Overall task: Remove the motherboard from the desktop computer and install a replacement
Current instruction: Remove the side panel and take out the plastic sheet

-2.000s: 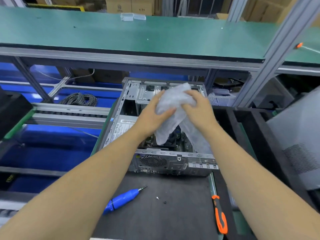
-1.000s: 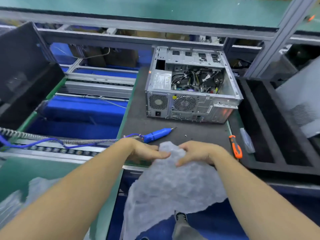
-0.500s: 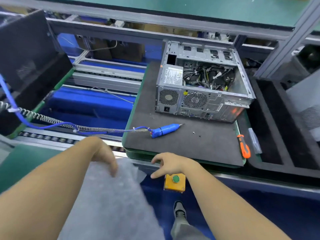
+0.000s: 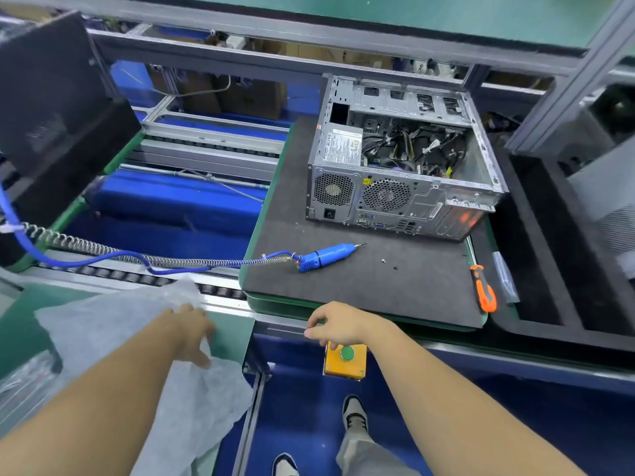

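A: Where's our wrap gone?
B: Off the desktop computer (image 4: 398, 159) at one o'clock; our left hand (image 4: 190, 333) now presses the foam sheet (image 4: 144, 341) flat on the bench (image 4: 230, 329) at nine.
A: And our right hand (image 4: 335, 324)?
B: Loosely curled, holding nothing. The case sits open, so board removal can start.

Showing silver-grey on the desktop computer (image 4: 395, 187), black cables tangled inside. Lying on a dark grey mat (image 4: 343, 280): a blue electric screwdriver (image 4: 330, 256) and an orange-and-black screwdriver (image 4: 483, 287). Glowing green on a yellow button box (image 4: 345, 362). Looking whitish, perhaps translucent: the wrapping sheet (image 4: 113, 324).
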